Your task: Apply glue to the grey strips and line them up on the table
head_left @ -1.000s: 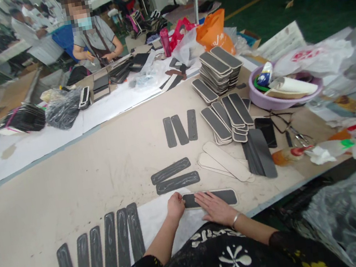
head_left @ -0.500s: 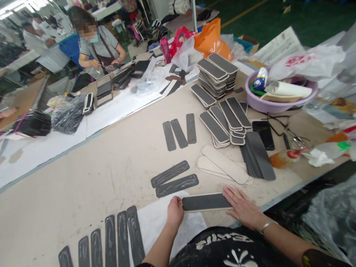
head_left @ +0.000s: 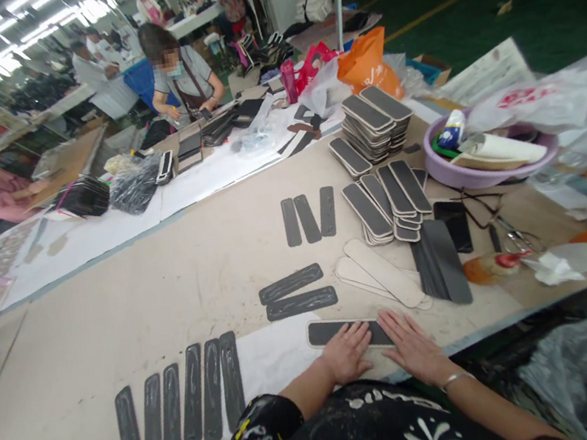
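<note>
A dark grey strip with a pale border (head_left: 320, 332) lies at the table's front edge. My left hand (head_left: 348, 352) rests flat on its middle, fingers spread. Over its right end lies my right hand (head_left: 413, 344), palm down with the fingers stretched out. White paper (head_left: 271, 355) is to the left of the strip. Several grey strips with a glossy smear (head_left: 189, 395) stand in a row further left, and two more (head_left: 300, 302) lie just beyond the paper. Pale blank strips (head_left: 384, 272) and a fanned pile of dark strips (head_left: 450, 261) are behind my right hand.
Stacks of bordered strips (head_left: 368, 125) stand at the back right, beside a purple basin (head_left: 489, 176). A phone (head_left: 453, 225), scissors (head_left: 518, 236) and a glue bottle (head_left: 490, 267) lie at the right. A masked person (head_left: 184, 73) works across the table.
My left hand has left the strip's left end and now lies open on its middle. My right hand still rests on the right end. The view has shifted slightly left.
</note>
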`<move>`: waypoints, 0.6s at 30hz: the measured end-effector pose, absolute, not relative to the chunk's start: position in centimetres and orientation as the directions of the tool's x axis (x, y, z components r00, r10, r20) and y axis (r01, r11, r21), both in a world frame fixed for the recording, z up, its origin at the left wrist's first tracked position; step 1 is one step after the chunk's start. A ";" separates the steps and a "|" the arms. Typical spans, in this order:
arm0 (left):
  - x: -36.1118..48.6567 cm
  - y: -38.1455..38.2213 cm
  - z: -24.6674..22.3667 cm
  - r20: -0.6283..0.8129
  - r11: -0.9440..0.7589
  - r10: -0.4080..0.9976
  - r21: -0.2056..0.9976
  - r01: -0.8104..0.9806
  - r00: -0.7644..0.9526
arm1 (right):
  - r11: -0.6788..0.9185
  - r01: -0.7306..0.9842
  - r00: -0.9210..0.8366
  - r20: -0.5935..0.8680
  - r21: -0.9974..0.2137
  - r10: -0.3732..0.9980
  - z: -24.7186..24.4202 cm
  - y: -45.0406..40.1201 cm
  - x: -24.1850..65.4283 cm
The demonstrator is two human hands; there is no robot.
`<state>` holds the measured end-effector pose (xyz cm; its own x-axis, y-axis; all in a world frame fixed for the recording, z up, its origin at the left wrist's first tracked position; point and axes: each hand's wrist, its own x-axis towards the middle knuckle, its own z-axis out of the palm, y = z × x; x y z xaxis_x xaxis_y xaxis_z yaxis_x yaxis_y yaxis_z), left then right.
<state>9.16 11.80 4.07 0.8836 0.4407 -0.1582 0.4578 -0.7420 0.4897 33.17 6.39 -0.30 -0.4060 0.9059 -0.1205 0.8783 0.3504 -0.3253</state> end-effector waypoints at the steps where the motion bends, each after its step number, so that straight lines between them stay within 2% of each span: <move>1: 8.0 11.8 4.0 -0.170 -0.727 0.477 0.475 0.496 0.862 | 0.349 0.879 -0.406 -0.123 -0.326 0.906 -0.3 6.4 33.2; 5: 2.2 11.4 4.1 -0.272 -0.624 0.626 0.387 0.679 0.731 | 0.347 0.882 -0.404 -0.132 -0.319 0.905 0.0 6.5 33.2; 11: -1.5 10.7 4.4 -0.394 -0.530 0.692 0.291 0.797 0.604 | 0.327 0.893 -0.388 -0.159 -0.310 0.908 0.4 6.5 33.0; 15: -1.0 10.7 4.6 -0.410 -0.493 0.703 0.309 0.814 0.581 | 0.284 0.912 -0.353 -0.211 -0.297 0.912 1.1 7.3 32.5; 18: -0.9 10.9 4.9 -0.427 -0.448 0.705 0.352 0.822 0.567 | 0.180 0.946 -0.253 -0.261 -0.271 0.932 1.8 8.5 31.8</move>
<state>-0.89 10.89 4.92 0.5667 0.7048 -0.4269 0.8220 -0.4480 0.3516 31.80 8.48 1.80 -0.2527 0.9316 -0.2612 0.9455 0.1804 -0.2710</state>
